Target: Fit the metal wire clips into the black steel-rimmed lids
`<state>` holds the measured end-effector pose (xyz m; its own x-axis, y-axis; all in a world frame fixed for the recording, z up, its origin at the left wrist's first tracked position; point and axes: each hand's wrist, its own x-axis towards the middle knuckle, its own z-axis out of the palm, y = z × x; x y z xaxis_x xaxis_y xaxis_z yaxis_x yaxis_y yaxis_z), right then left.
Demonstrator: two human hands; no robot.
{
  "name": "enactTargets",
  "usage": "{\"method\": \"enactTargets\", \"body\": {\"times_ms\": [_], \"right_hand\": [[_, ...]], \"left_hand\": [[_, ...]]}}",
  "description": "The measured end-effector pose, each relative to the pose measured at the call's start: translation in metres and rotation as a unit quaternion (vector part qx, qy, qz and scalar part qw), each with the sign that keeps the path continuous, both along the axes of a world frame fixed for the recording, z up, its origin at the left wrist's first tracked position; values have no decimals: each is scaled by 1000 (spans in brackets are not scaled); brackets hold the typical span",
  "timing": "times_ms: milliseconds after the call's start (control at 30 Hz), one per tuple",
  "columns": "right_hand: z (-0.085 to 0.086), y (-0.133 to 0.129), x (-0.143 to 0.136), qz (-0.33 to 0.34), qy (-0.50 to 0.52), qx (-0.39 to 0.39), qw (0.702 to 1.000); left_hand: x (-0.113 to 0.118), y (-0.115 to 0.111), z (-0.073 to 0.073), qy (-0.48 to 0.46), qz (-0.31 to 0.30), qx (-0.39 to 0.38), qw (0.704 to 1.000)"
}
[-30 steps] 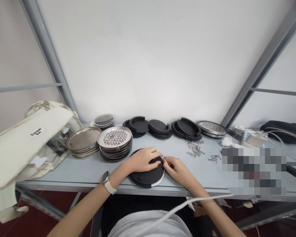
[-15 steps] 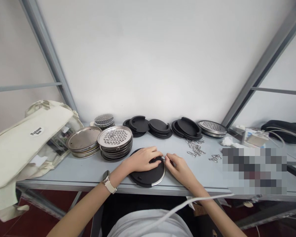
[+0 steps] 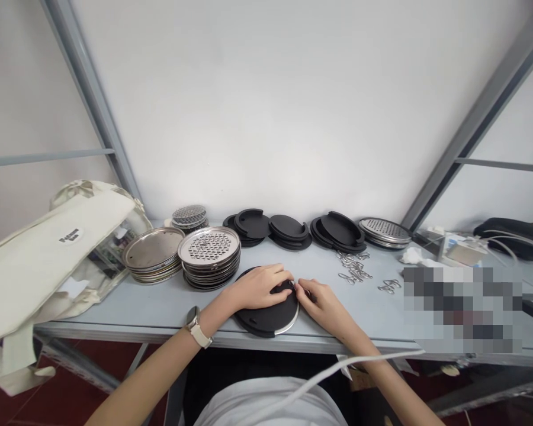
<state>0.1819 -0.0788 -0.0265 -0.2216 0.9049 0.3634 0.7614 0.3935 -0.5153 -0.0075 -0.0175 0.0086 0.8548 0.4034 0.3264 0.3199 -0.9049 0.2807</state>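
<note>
A round black disc [image 3: 266, 319] with a silver rim showing at its right lies near the table's front edge. Across its top rests my left hand [image 3: 263, 288], its thumb and forefinger bent toward the disc's upper right edge. My right hand [image 3: 316, 299] is closed in a pinch at that same edge, and the small thing between its fingertips is too small to make out. The fingertips of both hands nearly meet there. Small metal clips [image 3: 354, 266] lie in a loose heap behind my right hand, with several more clips [image 3: 388, 286] to the right.
Grater discs [image 3: 208, 247] and plain metal discs [image 3: 154, 248] stand stacked at left, beside a cream bag [image 3: 48, 254]. Black holders [image 3: 288, 227] line the wall. Another grater stack [image 3: 384, 229] sits at back right. A white cable [image 3: 328, 373] crosses in front.
The view has shifted slightly. My right fingertips have moved a little at the disc's edge; my left hand stays on the disc.
</note>
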Motion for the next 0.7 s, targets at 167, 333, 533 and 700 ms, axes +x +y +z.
{"method": "enactTargets", "body": {"times_ms": [167, 333, 533, 700], "right_hand": [[-1, -1, -1, -4, 2, 10, 1000], [0, -1, -1, -1, 2, 21, 1000], [-2, -1, 0, 2, 12, 34, 999], [-4, 0, 1, -9, 37, 57, 998]], "left_hand": [[0, 1, -1, 4, -1, 1, 1000], [0, 1, -1, 5, 0, 2, 1000], [0, 0, 0, 7, 1, 5, 1000], [0, 1, -1, 6, 2, 11, 1000]]}}
